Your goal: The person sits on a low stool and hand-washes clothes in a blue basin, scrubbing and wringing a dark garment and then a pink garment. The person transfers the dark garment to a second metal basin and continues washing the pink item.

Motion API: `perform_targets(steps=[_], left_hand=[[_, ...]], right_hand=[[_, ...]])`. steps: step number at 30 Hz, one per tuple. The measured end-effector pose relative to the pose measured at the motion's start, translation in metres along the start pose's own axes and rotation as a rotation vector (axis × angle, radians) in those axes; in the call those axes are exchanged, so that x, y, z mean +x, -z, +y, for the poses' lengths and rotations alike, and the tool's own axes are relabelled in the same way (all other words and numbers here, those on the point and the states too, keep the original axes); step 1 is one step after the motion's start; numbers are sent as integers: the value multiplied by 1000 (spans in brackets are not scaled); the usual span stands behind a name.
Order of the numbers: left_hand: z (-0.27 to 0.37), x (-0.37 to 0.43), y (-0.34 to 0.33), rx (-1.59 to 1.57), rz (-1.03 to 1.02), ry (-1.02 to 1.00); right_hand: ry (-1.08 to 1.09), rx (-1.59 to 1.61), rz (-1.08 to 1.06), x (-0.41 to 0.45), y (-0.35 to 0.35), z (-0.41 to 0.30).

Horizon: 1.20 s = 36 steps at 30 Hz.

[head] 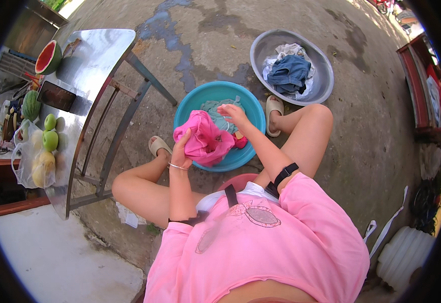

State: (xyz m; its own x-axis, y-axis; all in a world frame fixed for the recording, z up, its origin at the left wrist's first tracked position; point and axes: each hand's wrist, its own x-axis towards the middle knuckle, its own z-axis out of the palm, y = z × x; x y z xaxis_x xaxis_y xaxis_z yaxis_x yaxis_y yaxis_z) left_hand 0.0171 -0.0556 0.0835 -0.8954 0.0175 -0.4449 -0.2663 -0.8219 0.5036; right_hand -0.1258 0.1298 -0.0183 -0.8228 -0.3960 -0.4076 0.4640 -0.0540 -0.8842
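My left hand (183, 150) grips a bright pink cloth garment (205, 141) above the near left side of a teal plastic basin (256, 106). Over the same basin, my right hand (234, 114) is raised with its fingers apart and nothing visible in it. Pale green wet fabric (214, 108) lies in the basin, partly behind the pink garment and my right hand. A red item with a yellow patch (239, 139) sits by the basin's right side, half covered by my forearm; I cannot tell what it is.
A metal basin (257, 53) beyond my right foot holds denim (289, 72) and white clothes. On my left stands a metal-topped table (95, 57) bearing cut watermelon (49, 57), a phone or tablet (56, 95), green apples (50, 141) and bagged fruit (40, 170). Concrete (356, 151) surrounds me.
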Motion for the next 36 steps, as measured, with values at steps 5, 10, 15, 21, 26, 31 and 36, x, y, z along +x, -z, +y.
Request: perform_targets(steps=[5, 10, 15, 21, 26, 31, 36], left_hand=[[10, -17, -17, -129, -97, -115], [23, -31, -35, -185, -215, -210], [23, -27, -25, -76, -61, -270], [2, 3, 13, -64, 103, -225], [-33, 17, 26, 510, 300, -71], [-79, 36, 9, 370, -69, -267], [-65, 63, -19, 557, 4, -420]], right_hand=[[-586, -216, 170, 5, 14, 86], [-758, 42, -29, -17, 11, 110], [-612, 698, -318, -11, 4, 54], [-348, 879, -610, -24, -12, -14], [-349, 610, -470, -57, -37, -66], [433, -1215, -395, -118, -92, -95], [730, -1290, -446, -180, -99, -127]])
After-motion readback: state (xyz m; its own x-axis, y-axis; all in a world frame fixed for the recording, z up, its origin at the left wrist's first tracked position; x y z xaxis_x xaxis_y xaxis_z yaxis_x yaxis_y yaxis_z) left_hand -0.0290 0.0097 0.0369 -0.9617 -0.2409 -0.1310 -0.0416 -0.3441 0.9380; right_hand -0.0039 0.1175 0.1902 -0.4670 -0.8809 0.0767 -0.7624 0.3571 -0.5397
